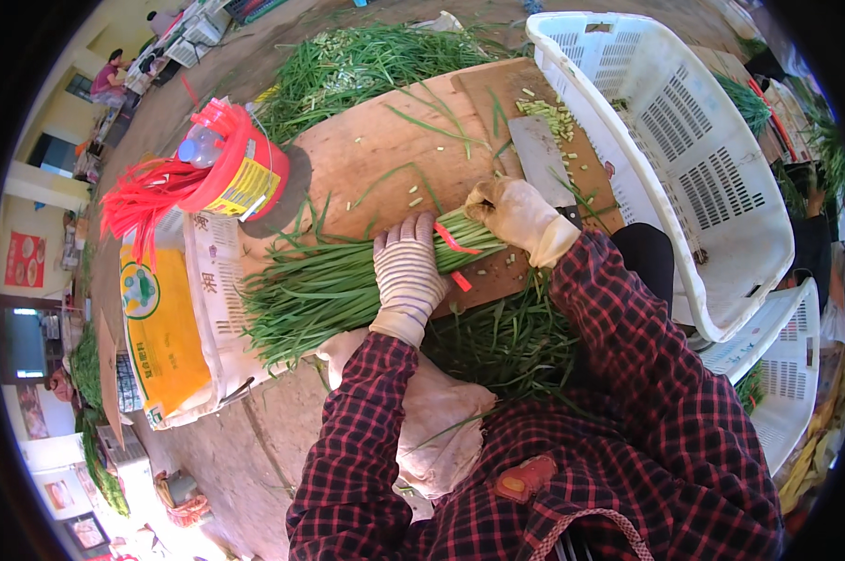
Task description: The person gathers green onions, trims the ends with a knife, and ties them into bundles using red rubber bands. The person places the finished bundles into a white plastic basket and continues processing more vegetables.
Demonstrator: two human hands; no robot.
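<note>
A bundle of long green leafy stalks (317, 280) lies across the wooden board (394, 154), with a red tie (455, 240) around it near the stem ends. My left hand (409, 270), in a striped knit glove, rests over the bundle just left of the tie. At the stem ends, my right hand (513, 214), in a pale glove, has its fingers curled by the stalks; whether it grips any is not clear. A cleaver (540, 158) lies flat beyond my right hand, its handle partly hidden. Cut stem pieces (545, 116) are scattered around the blade.
On the left, a red bucket (254, 168) holds red strips (149, 193) and a plastic bottle (199, 147). A large white crate (647, 126) stands at the right, another below it. Leaf trimmings (366, 59) are heaped behind the board and below it. A person (108, 80) sits far off.
</note>
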